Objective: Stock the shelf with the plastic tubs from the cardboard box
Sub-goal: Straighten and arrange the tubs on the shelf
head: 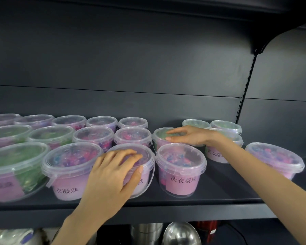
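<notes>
I see the dark shelf [219,197] carrying plastic tubs [180,167] in three rows. The leftmost are blurred and cut by the frame edge, and one is half hidden behind the right forearm. I count eighteen. The left hand [113,172] grips a front-row tub [146,181], covering its label. The right hand [185,136] clasps the lid of a green-filled tub [159,135] in the middle row.
</notes>
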Demonstrator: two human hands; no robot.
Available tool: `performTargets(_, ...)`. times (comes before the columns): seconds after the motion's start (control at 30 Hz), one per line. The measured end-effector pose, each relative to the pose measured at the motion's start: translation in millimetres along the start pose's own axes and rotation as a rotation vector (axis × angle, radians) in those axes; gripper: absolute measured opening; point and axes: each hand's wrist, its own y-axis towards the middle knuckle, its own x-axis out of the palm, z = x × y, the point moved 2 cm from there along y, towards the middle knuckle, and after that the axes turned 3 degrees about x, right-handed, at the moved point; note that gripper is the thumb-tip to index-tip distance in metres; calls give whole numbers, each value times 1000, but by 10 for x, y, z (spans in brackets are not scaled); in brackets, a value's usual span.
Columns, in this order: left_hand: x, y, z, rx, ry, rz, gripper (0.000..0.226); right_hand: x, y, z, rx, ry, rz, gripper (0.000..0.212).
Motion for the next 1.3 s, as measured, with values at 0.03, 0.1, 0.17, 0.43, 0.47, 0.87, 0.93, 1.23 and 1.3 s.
performTargets(0.03, 0, -1, 2, -3, -1, 0, 38, 9, 7, -9, -6, -4, 4, 53)
performTargets(0.1, -3, 0, 6, -6, -5, 1, 38, 15, 19, -12, -9, -1, 7, 53)
performTargets(0.17, -2, 4, 10, -5, -8, 5, 38, 11, 26, 3, -11, -4, 9, 54)
performTargets(0.43, 9, 2, 5, -7, -10, 12, 38, -39, 70, 40, -39, -13, -53, 62)
performTargets(0.47, 8, 1, 4, -6, -11, 10, 38, -95, 82, 46, -56, 1, -33, 65)
performTargets(0.87, -8, 25, -40, 18, -17, -45, 41, -627, 552, 745, 304, -457, 219, 57)
performTargets(0.93, -18, 32, -51, 29, -21, -45, 39, -581, 606, 709, 273, -459, 220, 50)
performTargets(1.23, 0, 33, -50, 42, -49, -8, 41, -551, 724, 557, 118, -146, 254, 54)
performTargets(1.3, 0, 34, -47, 43, -56, -5, 41, -517, 786, 588, 169, -191, 194, 65)
